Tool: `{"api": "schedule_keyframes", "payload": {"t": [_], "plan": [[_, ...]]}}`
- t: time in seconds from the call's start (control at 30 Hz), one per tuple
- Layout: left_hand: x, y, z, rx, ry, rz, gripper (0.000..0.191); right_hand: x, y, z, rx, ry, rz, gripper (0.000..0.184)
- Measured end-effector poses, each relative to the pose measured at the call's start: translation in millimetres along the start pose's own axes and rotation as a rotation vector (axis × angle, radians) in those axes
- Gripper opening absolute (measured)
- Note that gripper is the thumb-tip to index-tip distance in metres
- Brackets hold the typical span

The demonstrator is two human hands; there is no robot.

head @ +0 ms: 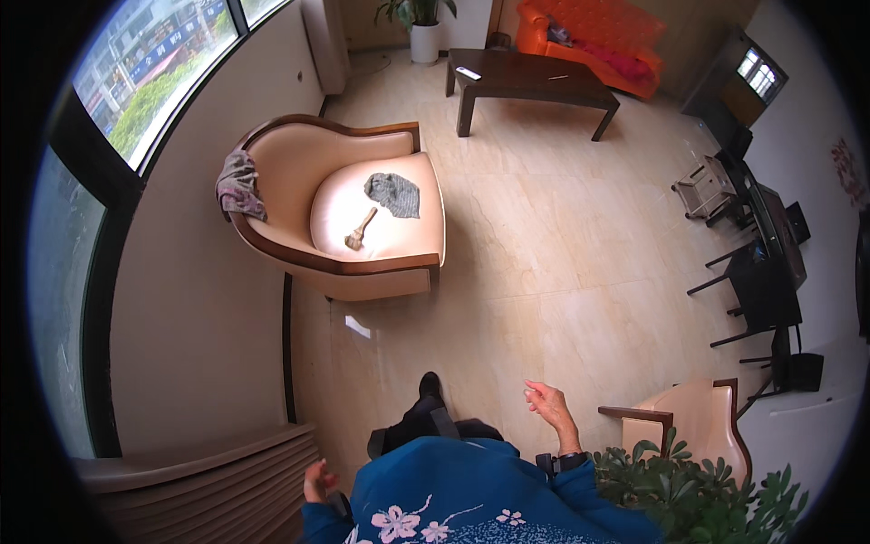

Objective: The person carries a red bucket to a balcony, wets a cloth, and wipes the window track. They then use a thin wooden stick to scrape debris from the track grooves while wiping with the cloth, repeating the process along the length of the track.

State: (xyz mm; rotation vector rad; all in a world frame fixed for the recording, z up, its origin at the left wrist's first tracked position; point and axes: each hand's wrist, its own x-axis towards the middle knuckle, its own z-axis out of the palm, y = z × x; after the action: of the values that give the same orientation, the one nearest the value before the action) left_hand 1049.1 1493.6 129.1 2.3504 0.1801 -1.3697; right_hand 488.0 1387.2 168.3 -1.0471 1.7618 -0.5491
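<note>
My right hand (pixel 548 406) hangs over the tiled floor with nothing in it, its fingers loosely bent. Low at my left side, my left hand (pixel 318 481) is near a slatted cover (pixel 224 486) below the window; its fingers are partly curled and I see nothing held. Ahead on the left stands a tan armchair (pixel 289 160) with a dark wooden frame. On its seat lie a short wooden-handled brush (pixel 360 230) and a grey ribbed cloth (pixel 395 195), slightly apart. A patterned cloth (pixel 239 185) drapes over the backrest.
A dark low table (pixel 530 78) stands farther off, before an orange sofa (pixel 605 47). Black chairs (pixel 764 289) and a small trolley (pixel 705 187) line the right side. A leafy plant (pixel 680 486) and another tan armchair (pixel 700 421) are close at my right.
</note>
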Motion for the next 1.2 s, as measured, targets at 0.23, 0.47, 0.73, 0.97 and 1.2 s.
{"api": "schedule_keyframes", "payload": {"t": [0.23,0.47,0.73,0.97,1.2], "plan": [[7,271,207,0.579,-0.344,0.427,0.025,-35,87,-51,0.202,0.185,0.686,0.028],[-63,371,427,0.393,-0.646,0.866,0.034,0,78,-118,0.063,0.049,0.984,0.029],[-79,390,548,0.721,-0.585,0.404,0.046,178,92,-313,0.440,0.383,0.664,0.028],[-88,432,597,0.481,-0.537,0.349,0.050,388,-14,-444,0.056,0.326,0.293,0.028],[-47,478,659,0.323,-0.485,0.181,0.051,576,-189,-462,0.088,0.090,-0.043,0.038]]}}
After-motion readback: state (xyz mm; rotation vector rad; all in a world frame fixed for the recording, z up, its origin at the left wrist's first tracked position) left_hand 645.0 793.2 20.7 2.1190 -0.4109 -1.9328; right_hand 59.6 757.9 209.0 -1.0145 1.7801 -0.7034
